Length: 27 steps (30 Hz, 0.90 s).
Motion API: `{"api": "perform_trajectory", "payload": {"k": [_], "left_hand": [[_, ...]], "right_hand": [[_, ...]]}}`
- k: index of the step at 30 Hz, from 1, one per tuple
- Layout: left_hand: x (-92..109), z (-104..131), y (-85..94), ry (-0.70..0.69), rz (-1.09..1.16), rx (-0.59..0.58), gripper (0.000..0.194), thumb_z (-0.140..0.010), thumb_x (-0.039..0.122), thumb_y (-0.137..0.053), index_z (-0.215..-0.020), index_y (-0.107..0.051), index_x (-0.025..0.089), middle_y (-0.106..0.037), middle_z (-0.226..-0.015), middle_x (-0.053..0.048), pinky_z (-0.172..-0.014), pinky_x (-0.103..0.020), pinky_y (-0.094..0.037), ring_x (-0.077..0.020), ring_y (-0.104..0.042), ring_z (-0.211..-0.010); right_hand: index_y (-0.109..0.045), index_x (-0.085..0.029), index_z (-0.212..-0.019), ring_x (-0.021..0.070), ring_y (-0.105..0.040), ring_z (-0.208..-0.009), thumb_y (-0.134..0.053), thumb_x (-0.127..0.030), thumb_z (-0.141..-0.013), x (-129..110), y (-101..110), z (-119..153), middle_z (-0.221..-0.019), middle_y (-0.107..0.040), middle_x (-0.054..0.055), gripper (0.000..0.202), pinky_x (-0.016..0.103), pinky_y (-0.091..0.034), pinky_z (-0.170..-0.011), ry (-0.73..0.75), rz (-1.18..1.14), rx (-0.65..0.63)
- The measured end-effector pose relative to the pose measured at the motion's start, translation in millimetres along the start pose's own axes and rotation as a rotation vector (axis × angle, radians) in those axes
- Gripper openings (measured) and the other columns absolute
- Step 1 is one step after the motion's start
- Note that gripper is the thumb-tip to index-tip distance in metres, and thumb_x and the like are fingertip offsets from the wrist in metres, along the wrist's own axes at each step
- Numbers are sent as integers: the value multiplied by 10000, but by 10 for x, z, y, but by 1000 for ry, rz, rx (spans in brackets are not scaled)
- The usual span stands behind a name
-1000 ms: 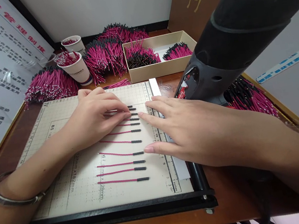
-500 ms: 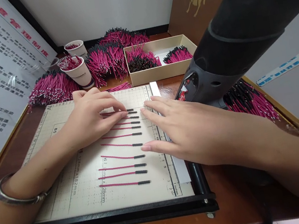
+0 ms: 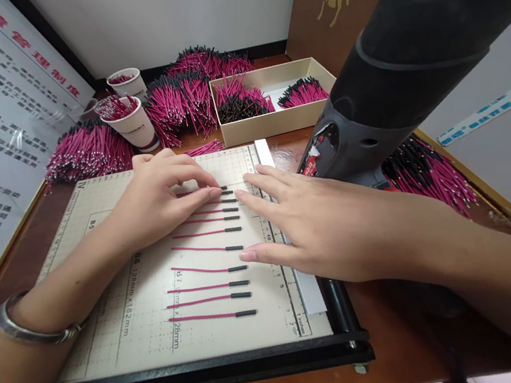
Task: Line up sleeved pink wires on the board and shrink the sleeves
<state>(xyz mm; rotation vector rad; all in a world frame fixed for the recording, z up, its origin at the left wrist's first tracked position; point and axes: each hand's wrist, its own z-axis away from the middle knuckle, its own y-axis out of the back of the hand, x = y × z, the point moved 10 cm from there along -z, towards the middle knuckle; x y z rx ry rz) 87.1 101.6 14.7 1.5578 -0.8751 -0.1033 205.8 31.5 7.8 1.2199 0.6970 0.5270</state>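
Note:
Several pink-red wires (image 3: 205, 300) with black sleeves at their right ends lie in a column across the cream, grid-marked cutting board (image 3: 97, 355). My left hand (image 3: 170, 192) is over the far end of this column, thumb and index finger pinched on a wire beside its black sleeve (image 3: 224, 188); the hand covers most of that wire. Spread flat over the board's right ruler side is my right hand (image 3: 313, 218), its fingertips close to the sleeved ends and holding nothing. A white strip (image 3: 310, 293) runs along that side, partly under the right hand.
Behind the board are a shallow cream box (image 3: 274, 125) with wires, paper cups (image 3: 139, 126) of wires and wire heaps (image 3: 180, 106). A thick black tube (image 3: 409, 54) slants in from the right, with another wire bundle (image 3: 430, 178) beside it.
My left hand has shifted slightly right, along the wire toward its black sleeve. My right hand stays nearly where it was, fingers still spread.

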Motion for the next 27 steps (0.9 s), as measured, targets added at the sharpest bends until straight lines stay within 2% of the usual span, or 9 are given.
{"api": "perform_trajectory", "payload": {"k": [4, 8, 13, 21, 27], "left_hand": [[5, -10, -20, -4, -7, -16, 401, -947, 579, -596, -803, -780, 254, -784, -905, -32, -915, -464, -293, -221, -581, -878], [7, -17, -36, -14, -13, -20, 390, -947, 561, -596, -801, -779, 249, -782, -898, -38, -895, -467, -288, -221, -577, -869], [25, -20, -43, -9, 3, -14, 348, -932, 521, -602, -793, -775, 252, -772, -886, -37, -882, -460, -259, -222, -558, -862], [23, -21, -42, -29, -5, -16, 350, -948, 531, -612, -793, -773, 261, -767, -879, -30, -895, -451, -265, -220, -554, -855], [47, -8, -52, -53, -6, -9, 363, -973, 524, -599, -796, -770, 258, -757, -866, -21, -882, -442, -252, -211, -550, -835]], "right_hand": [[-570, -46, -1521, 379, -485, -1429, -457, -576, -1091, 18, -14, -8, -1471, -565, 222, 692, 567, -431, -1216, -27, -14, -16], [-564, -29, -1527, 399, -497, -1419, -390, -611, -1099, 10, 3, 20, -1499, -552, 251, 743, 599, -453, -1187, 28, 7, 55], [-553, -27, -1537, 406, -488, -1419, -371, -611, -1103, 22, -26, 23, -1507, -540, 251, 751, 597, -450, -1186, 27, 27, 53], [-488, -27, -1597, 421, -436, -1483, -390, -624, -1093, 18, -49, -13, -1584, -471, 266, 787, 602, -403, -1230, -15, 34, -13], [-434, -77, -1644, 384, -375, -1528, -458, -601, -1086, 50, -97, -40, -1636, -416, 225, 766, 561, -347, -1284, -78, 42, -103]]}}
